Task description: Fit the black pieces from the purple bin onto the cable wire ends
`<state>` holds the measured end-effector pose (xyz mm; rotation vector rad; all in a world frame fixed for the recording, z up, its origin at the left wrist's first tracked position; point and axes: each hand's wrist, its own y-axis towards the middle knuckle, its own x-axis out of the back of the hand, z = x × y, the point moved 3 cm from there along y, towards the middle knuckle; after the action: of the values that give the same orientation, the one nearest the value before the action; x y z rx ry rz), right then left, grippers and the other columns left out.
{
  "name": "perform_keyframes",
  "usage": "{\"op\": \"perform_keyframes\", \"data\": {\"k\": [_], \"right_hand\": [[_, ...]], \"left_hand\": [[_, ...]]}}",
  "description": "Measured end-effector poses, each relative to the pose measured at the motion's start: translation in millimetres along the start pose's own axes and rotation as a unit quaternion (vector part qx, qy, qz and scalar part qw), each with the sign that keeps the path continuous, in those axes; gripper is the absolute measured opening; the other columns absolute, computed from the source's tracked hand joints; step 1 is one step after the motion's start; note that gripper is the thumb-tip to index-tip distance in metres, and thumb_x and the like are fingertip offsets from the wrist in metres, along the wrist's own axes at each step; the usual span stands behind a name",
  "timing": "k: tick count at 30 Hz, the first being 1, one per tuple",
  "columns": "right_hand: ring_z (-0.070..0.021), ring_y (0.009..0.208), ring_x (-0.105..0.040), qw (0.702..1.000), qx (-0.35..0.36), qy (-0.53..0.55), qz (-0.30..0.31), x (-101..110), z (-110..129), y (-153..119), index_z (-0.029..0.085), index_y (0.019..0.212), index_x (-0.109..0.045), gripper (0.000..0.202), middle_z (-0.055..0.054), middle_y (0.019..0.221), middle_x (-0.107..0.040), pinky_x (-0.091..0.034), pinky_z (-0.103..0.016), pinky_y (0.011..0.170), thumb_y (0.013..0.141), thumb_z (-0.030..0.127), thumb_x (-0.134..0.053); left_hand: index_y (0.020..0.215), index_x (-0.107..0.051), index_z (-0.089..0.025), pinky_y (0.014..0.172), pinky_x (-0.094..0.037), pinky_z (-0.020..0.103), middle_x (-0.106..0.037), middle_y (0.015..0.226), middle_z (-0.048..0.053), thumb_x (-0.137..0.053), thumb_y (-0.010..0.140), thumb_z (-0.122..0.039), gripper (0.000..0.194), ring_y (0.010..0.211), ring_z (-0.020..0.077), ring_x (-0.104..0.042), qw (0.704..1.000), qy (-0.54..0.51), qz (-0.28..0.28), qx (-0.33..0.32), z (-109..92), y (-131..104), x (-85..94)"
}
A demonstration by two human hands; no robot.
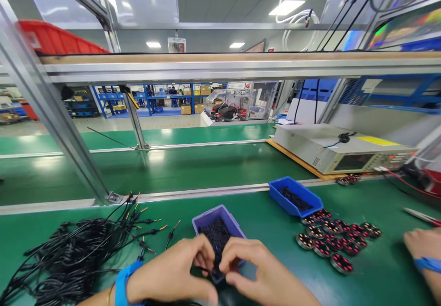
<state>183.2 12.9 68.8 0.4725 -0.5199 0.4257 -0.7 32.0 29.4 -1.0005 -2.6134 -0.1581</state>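
My left hand [188, 267], with a blue band at its wrist, is curled over the near left side of a purple bin [234, 222]. A thin black cable [204, 269] shows between its thumb and fingers, mostly hidden. Opposite it, my right hand [253, 267] pinches thumb and fingertips together over the bin's near right side; whatever they hold is hidden. Short black tube pieces [216, 233] fill the bin. To the left lies a tangled heap of black cables [69, 255] with orange-tipped wire ends. One short cable end [171, 235] lies apart, near my left hand.
A blue bin [312, 199] of black pieces stands behind several round motor coils [332, 241]. Another person's hand [425, 251] rests at the far right near pliers [422, 215]. A grey test instrument [341, 147] sits behind. A metal upright [69, 113] and overhead shelf [220, 67] frame the bench.
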Motion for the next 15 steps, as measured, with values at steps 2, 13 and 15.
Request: {"op": "perform_keyframes", "data": {"k": [2,13,15], "right_hand": [[-0.0186,0.079,-0.073,0.998,0.0,0.002,0.056,10,6,-6,0.027,0.084,-0.077,0.018,0.002,0.083,-0.077,-0.057,-0.025,0.076,0.074,0.013,-0.075],[-0.0208,0.069,-0.073,0.989,-0.063,-0.003,-0.131,25,-19,-14,0.029,0.078,-0.076,0.011,0.002,0.075,-0.077,-0.057,-0.025,0.069,0.082,0.027,-0.066],[-0.0203,0.065,-0.073,0.99,-0.041,-0.01,-0.133,20,-22,-13,0.029,0.076,-0.075,0.012,0.002,0.072,-0.077,-0.056,-0.024,0.065,0.082,0.026,-0.065]], "left_hand": [[0.086,-0.064,-0.024,0.068,-0.039,0.027,-0.069,0.083,0.002,-0.076,0.074,-0.03,0.018,0.074,0.0204,-0.059,0.979,0.19,0.06,-0.035,17,-4,-16.1],[0.078,-0.062,-0.026,0.06,-0.038,0.024,-0.063,0.072,0.0,-0.053,0.092,-0.046,0.026,0.066,0.0187,-0.053,0.969,0.148,-0.191,0.049,-22,-50,78.3],[0.075,-0.059,-0.024,0.065,-0.04,0.025,-0.062,0.074,0.0,-0.054,0.089,-0.052,0.032,0.072,0.0202,-0.054,0.939,0.169,-0.29,0.077,-47,-57,136.2]]}}
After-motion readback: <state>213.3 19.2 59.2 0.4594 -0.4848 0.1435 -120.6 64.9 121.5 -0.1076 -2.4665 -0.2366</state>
